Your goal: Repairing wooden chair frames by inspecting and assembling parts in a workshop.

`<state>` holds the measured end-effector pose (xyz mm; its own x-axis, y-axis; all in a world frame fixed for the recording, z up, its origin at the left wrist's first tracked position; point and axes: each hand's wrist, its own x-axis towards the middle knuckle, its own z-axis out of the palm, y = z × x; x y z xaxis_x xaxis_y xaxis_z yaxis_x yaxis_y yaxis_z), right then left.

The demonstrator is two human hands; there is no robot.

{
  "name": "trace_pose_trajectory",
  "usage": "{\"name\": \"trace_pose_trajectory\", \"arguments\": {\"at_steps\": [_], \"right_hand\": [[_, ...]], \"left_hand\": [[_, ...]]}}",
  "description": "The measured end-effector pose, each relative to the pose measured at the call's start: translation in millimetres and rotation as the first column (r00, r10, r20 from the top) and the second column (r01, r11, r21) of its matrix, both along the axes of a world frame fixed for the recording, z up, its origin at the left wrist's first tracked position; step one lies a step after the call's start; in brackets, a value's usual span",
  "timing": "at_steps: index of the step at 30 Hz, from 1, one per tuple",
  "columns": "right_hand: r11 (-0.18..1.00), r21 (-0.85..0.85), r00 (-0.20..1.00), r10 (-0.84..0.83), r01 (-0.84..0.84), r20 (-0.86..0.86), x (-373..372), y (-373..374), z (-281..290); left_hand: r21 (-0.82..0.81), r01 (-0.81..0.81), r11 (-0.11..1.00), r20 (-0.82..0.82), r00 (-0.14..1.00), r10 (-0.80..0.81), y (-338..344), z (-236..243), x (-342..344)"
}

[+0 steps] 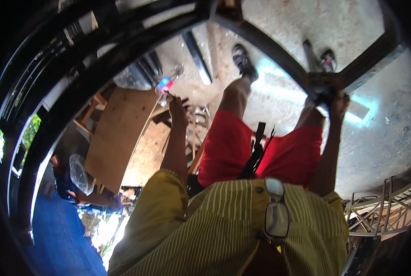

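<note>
My right hand [340, 102] is closed around a small dark object [323, 94] at the joint of a large dark frame [267, 43]; its kind is hard to make out. The frame's bars meet there and run up toward the top and the right rim. To the left, my left hand [178, 109] is held out with its fingers apart. Just beyond its fingertips is a small blue and red item [164, 85], blurred and too small to name. Whether the fingers touch it, I cannot tell.
A brown wooden board [115, 133] lies left of my left forearm, with wood scraps [198, 115] beside it. Dark bars [53, 92] curve along the left. A blue sheet [58, 230] hangs lower left. A slatted rack [382, 211] stands lower right. Beneath my feet is concrete floor [283, 110].
</note>
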<state>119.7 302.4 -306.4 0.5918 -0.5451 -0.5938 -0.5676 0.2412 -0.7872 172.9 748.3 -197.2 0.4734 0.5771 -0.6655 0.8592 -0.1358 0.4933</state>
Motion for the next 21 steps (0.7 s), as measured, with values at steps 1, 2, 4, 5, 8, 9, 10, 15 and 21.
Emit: {"name": "trace_pose_trajectory", "arguments": {"at_steps": [1,2,4,5,8,9,10,15,21], "right_hand": [[0.998,0.03,0.999,0.052,-0.052,-0.014,-2,-4,17],[0.993,0.07,0.995,0.099,-0.099,0.0,11,-9,33],[0.989,0.086,0.993,0.119,-0.119,0.003,17,-14,38],[0.986,0.097,0.99,0.141,-0.139,-0.015,21,-14,40],[0.975,0.118,0.979,0.197,-0.19,-0.048,26,-12,40],[0.971,0.12,0.975,0.214,-0.206,-0.06,26,-15,39],[0.971,0.098,0.971,0.226,-0.218,-0.078,27,-28,45],[0.955,0.254,0.975,0.189,-0.154,-0.119,33,-22,48],[0.89,0.099,0.89,0.452,-0.445,-0.058,37,-19,51]], "left_hand": [[0.059,-0.028,0.998,-0.041,0.999,0.03,6,-2,6],[0.14,-0.144,0.98,-0.018,0.989,0.148,19,-6,10],[0.139,-0.191,0.972,-0.174,0.961,0.214,64,-12,11],[0.196,-0.185,0.963,-0.185,0.957,0.222,83,-13,10],[0.327,-0.152,0.933,-0.299,0.92,0.254,138,-12,7],[0.388,-0.088,0.917,-0.366,0.899,0.241,146,-16,8],[0.418,-0.017,0.908,-0.439,0.872,0.218,144,-30,13],[0.478,0.122,0.87,-0.509,0.845,0.162,188,-47,15],[0.578,0.289,0.763,-0.58,0.804,0.134,248,-61,22]]}}
